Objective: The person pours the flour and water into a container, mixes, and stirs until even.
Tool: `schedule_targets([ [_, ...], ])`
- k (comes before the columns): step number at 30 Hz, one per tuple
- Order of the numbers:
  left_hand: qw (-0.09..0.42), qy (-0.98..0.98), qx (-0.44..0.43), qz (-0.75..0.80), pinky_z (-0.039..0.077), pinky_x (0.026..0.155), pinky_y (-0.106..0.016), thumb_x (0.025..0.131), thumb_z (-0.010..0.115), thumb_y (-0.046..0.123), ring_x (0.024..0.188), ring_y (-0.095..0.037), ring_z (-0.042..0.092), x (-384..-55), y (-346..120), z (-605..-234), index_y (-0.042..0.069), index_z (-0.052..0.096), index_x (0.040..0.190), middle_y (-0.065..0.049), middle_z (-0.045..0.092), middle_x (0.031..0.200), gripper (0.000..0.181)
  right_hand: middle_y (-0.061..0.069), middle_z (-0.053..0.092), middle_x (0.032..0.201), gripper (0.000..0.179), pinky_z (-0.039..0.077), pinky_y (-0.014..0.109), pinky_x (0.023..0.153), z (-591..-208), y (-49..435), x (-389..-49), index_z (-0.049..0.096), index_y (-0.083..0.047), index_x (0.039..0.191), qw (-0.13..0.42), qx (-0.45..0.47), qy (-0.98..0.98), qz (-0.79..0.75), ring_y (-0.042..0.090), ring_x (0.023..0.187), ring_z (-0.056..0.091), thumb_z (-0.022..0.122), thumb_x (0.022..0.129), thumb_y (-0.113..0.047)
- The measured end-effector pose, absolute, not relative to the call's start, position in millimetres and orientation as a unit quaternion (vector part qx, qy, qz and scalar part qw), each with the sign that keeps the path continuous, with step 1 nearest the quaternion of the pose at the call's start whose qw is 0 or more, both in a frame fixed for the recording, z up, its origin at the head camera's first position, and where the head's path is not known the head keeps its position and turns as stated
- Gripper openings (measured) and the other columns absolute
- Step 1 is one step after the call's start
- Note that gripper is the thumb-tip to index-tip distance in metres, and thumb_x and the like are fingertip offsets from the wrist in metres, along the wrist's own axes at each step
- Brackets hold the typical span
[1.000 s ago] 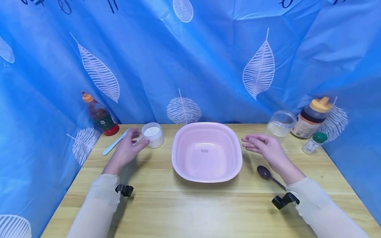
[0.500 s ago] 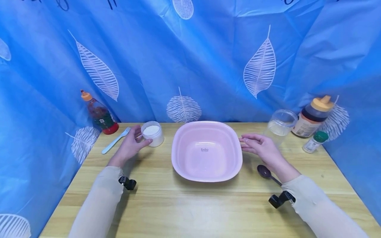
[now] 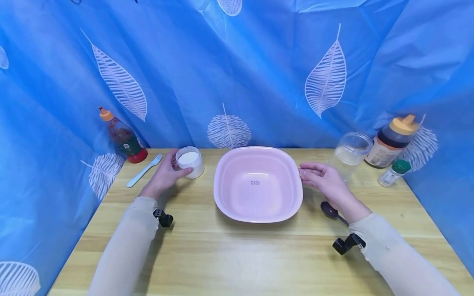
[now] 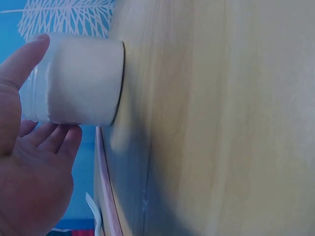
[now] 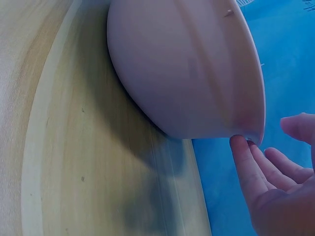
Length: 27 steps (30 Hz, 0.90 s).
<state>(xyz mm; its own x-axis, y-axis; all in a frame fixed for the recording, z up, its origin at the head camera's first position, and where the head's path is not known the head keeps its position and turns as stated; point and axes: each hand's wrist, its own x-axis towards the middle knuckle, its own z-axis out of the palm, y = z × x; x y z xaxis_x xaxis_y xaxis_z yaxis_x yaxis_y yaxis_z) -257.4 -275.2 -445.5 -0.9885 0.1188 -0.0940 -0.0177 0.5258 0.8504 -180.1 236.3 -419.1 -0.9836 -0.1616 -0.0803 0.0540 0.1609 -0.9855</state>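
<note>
Stage: early, as far as I am judging. The left hand (image 3: 165,173) is holding the clear jar (image 3: 196,167) left of centre in the head frame; thumb on one flank, fingers on the opposite one, so the grip is closing round the wall. The jar is appearing to stand on the table (image 3: 237,263) (no gap is showing under its base in the left wrist frame). Its lid is off; white contents (image 3: 188,158) are filling much of it.

The pink bowl (image 3: 258,201) is sitting at the middle of the head frame. The right hand (image 3: 327,183) is touching its right side: fingertips (image 5: 239,145) are resting just under the rim, while the thumb (image 5: 299,127) is standing apart. No pinch; I am reading it as a steadying touch.

Done: both hands are making contact. Left: the bowl is showing nothing inside, the white contents are sitting in the jar, and neither is visibly raised.

Not in use: the blue fork (image 3: 142,172) is lying left of the jar, the dark spoon (image 3: 329,209) is lying right of the bowl, partly hidden by the right arm. The red sauce bottle (image 3: 126,142) is standing at upper left, untouched.
</note>
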Motion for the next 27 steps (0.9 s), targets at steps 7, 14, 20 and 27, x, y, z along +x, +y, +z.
schedule_targets([
  [7,0.077,0.863,0.029,0.498,0.025,0.135,-0.061,0.097,0.083,0.033,0.163,-0.043,0.028,-262.2,-275.5,-450.9,0.003,0.013,0.171,-0.025,0.027,0.175,0.106,0.007,0.078,0.129,0.061,0.064,0.023,0.095,-423.7,237.1,-180.6,0.046,0.015,0.153,0.077,-0.036,0.76,-0.645,-0.002,0.104,0.075,0.069,0.107,-0.016],
  [14,0.086,0.869,0.024,0.487,0.023,0.136,-0.061,0.095,0.085,0.033,0.163,-0.042,0.029,-265.6,-273.4,-456.5,0.004,0.015,0.171,-0.023,0.031,0.174,0.107,0.019,0.074,0.136,0.056,0.063,0.02,0.094,-424.4,234.4,-180.3,0.052,0.012,0.15,0.068,-0.031,0.765,-0.64,-0.001,0.105,0.075,0.072,0.105,-0.015],
  [20,0.082,0.866,0.023,0.493,0.024,0.135,-0.062,0.095,0.085,0.028,0.16,-0.044,0.033,-266.9,-270.0,-457.1,0.002,0.015,0.17,-0.026,0.032,0.171,0.106,0.021,0.073,0.136,0.055,0.063,0.021,0.094,-426.5,231.8,-180.9,0.054,0.012,0.149,0.068,-0.023,0.766,-0.639,-0.003,0.105,0.074,0.072,0.105,-0.014],
  [27,0.074,0.865,0.02,0.495,0.025,0.134,-0.063,0.093,0.087,0.031,0.157,-0.043,0.036,-269.5,-270.4,-461.3,0.004,0.018,0.169,-0.024,0.035,0.17,0.106,0.026,0.07,0.139,0.053,0.063,0.02,0.094,-428.1,231.6,-182.5,0.055,0.012,0.148,0.06,-0.024,0.77,-0.635,-0.003,0.105,0.074,0.071,0.105,-0.014],
])
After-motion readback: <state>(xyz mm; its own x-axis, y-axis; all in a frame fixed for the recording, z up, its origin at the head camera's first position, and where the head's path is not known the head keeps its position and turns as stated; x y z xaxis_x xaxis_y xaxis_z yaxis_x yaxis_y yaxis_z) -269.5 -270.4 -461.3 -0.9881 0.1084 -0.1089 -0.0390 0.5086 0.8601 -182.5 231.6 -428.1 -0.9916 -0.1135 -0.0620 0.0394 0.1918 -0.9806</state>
